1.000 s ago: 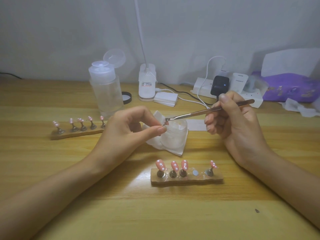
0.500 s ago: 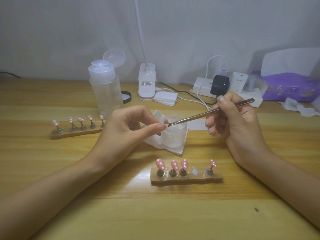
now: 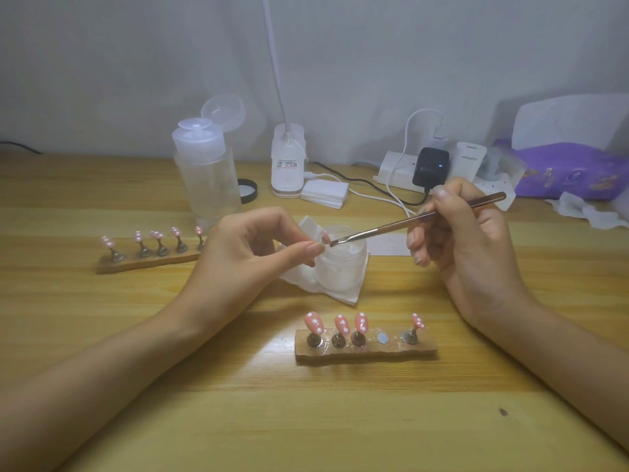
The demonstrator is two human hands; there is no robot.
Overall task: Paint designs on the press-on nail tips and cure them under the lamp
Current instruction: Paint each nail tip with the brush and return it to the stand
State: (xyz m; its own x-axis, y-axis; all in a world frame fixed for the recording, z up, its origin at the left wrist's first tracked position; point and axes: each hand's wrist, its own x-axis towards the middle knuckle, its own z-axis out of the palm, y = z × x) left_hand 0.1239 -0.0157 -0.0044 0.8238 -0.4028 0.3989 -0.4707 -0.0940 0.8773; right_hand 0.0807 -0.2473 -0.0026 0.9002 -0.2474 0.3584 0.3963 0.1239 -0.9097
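My left hand (image 3: 252, 257) pinches a small pink nail tip (image 3: 326, 237) between thumb and forefinger, above a clear jar (image 3: 340, 267) standing on a white wipe. My right hand (image 3: 456, 233) grips a thin metallic brush (image 3: 418, 218); its bristle end touches the held tip. In front lies a wooden holder (image 3: 366, 349) with several pink white-dotted nail tips (image 3: 335, 323) on metal stands and one bare magnet spot. A second holder (image 3: 146, 262) at the left carries several pale pink dotted tips.
A clear pump bottle (image 3: 206, 175) with its lid flipped open stands behind the left holder. A white clip lamp (image 3: 287, 165), a stack of white pads (image 3: 325, 194), a power strip (image 3: 439, 172) with chargers and cables, and a purple tissue pack (image 3: 571, 175) line the back of the wooden table.
The brush tip has come down and leftward onto the nail tip held in my left hand. My right hand has shifted slightly with it; my left hand stays nearly still.
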